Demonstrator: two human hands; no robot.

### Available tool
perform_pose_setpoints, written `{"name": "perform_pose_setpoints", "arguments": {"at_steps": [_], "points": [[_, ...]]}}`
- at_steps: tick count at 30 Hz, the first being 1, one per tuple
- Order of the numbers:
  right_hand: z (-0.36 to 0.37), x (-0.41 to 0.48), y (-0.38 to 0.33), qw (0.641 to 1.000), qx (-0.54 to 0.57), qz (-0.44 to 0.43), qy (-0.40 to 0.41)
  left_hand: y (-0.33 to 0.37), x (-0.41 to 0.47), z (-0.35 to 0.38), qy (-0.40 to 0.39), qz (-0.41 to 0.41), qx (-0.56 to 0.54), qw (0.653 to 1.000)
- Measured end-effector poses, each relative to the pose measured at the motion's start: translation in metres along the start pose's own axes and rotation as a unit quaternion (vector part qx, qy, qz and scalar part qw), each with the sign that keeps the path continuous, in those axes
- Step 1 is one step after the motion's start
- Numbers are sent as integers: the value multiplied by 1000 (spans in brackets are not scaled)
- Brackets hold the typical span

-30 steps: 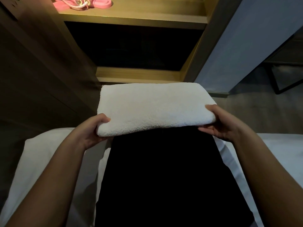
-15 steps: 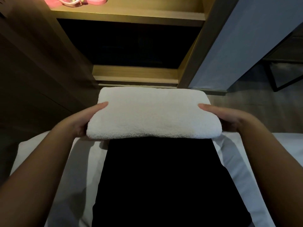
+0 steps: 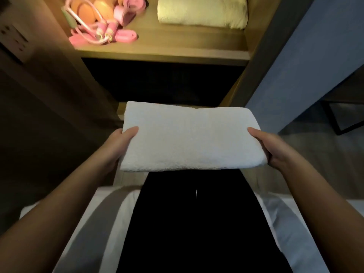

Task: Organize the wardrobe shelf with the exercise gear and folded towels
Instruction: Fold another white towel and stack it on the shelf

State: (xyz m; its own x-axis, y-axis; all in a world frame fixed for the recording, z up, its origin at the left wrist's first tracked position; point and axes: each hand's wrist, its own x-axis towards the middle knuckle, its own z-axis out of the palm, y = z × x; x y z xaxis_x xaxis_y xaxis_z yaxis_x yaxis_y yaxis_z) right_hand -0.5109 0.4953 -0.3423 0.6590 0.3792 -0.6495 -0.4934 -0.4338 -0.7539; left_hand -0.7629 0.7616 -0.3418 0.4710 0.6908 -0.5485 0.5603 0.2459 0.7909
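Note:
A folded white towel point(image 3: 189, 138) is held in the air in front of the wardrobe. My left hand point(image 3: 120, 143) grips its left end with the thumb on top, and my right hand point(image 3: 269, 146) grips its right end the same way. Up on the lit wooden shelf point(image 3: 167, 50) lies pink exercise gear point(image 3: 102, 26), a jump rope and bands, at the left. Another folded towel point(image 3: 202, 11) sits at the shelf's right, looking yellowish in the shelf light.
Below the lit shelf is a dark compartment point(image 3: 163, 81). A wardrobe side panel point(image 3: 260, 66) and grey wall point(image 3: 315, 56) stand to the right. A wall socket point(image 3: 13, 38) is on the left. White bedding point(image 3: 94, 223) lies low in view.
The view has tilted up, so the lit shelf with the gear and second towel now shows. The towel is lifted higher and nearer the wardrobe, still held at both ends.

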Motion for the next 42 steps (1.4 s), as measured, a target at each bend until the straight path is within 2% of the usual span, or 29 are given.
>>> {"name": "perform_pose_setpoints", "arguments": {"at_steps": [8,13,20,23,26,28,30,31,33,35,37,38,39,40,42], "points": [[9,78,-115,994,-27,-99,42,116,94,19,48,98,-19,994],[31,138,-185,985,-60,-152,58,183,173,20,84,83,-103,988],[51,218,-250,970,-93,-188,122,239,264,33,182,153,8,971],[54,242,-263,969,-80,-184,147,245,297,37,189,142,59,970],[53,262,-261,966,-133,-154,160,242,317,47,197,126,87,968],[54,268,-256,952,-196,-152,181,242,317,53,224,166,123,952],[54,267,-255,933,-240,-179,202,240,310,53,249,265,186,913],[55,264,-255,921,-260,-201,209,238,305,50,250,334,232,879],[57,255,-254,880,-330,-270,207,234,297,43,191,452,335,804],[63,241,-249,815,-426,-360,157,226,290,40,99,504,448,732],[72,232,-242,717,-551,-418,87,219,286,42,62,500,556,661],[75,232,-237,666,-610,-424,66,217,288,44,63,488,588,642],[78,234,-234,631,-650,-420,59,216,288,48,71,473,605,636],[79,236,-233,619,-667,-410,63,218,288,52,77,460,611,640],[80,241,-234,623,-673,-388,87,223,289,60,84,448,612,646]]}}
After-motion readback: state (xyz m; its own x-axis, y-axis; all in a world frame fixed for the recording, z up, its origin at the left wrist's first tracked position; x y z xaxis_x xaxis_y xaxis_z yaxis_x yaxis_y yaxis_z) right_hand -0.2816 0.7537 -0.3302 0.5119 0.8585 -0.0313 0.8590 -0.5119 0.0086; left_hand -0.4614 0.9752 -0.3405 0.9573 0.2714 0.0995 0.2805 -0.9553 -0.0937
